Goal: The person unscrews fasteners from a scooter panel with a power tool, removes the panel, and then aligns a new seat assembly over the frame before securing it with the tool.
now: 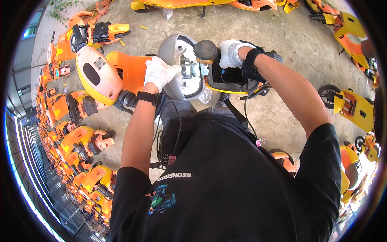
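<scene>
Touching grey seat at left with left hand, cannot tell if closed | likely stiff, light; best held by rim | gripping dark round-headed tool with right hand

left hand on grey seat | right hand gripping black tool

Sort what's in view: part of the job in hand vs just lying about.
In the job:
- orange-and-yellow scooter
- its flipped-open grey seat, left hand on it
- black-headed tool, apparently a mallet, at the right hand

Lying about:
- yellow scooter on the right
- orange-yellow scooters on the left
- small yellow scrap
</scene>
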The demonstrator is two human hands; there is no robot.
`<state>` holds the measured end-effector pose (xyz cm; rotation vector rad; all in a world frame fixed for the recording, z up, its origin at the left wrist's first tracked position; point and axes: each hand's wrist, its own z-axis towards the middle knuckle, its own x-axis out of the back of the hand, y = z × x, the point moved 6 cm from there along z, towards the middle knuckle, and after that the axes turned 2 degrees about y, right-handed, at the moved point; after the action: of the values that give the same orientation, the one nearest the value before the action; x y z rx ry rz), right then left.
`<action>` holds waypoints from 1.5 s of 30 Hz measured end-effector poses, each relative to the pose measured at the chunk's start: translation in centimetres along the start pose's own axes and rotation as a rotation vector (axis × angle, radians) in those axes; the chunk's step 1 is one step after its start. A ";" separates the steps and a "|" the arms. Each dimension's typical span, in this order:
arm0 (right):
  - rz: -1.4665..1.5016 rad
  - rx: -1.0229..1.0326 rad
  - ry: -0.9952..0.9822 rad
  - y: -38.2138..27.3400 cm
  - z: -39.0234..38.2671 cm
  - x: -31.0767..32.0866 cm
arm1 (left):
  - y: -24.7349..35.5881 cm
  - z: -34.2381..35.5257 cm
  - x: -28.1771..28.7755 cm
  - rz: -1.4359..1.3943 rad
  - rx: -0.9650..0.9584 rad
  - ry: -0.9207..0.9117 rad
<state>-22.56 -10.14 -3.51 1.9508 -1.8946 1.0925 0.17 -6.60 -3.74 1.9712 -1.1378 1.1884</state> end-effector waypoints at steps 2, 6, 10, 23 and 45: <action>-0.037 0.031 0.021 0.2 0.6 -0.4 | 0.2 0.0 0.0 0.002 -0.011 0.002; -0.012 0.046 0.036 -0.3 0.2 -0.6 | 0.6 -0.1 0.4 0.005 -0.038 -0.003; 0.005 0.054 0.054 0.0 0.3 -0.7 | 0.6 -0.2 0.5 -0.012 -0.027 -0.010; -0.046 0.138 0.108 0.3 1.5 -1.6 | 0.9 -0.2 0.6 -0.004 -0.040 -0.033; 0.293 0.207 0.250 2.7 -2.6 -2.3 | -0.5 0.1 0.6 -0.086 -0.092 0.026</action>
<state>-25.74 -7.16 -3.97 1.5657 -2.0357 1.5895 0.81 -6.65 -3.29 1.9101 -1.0653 1.0949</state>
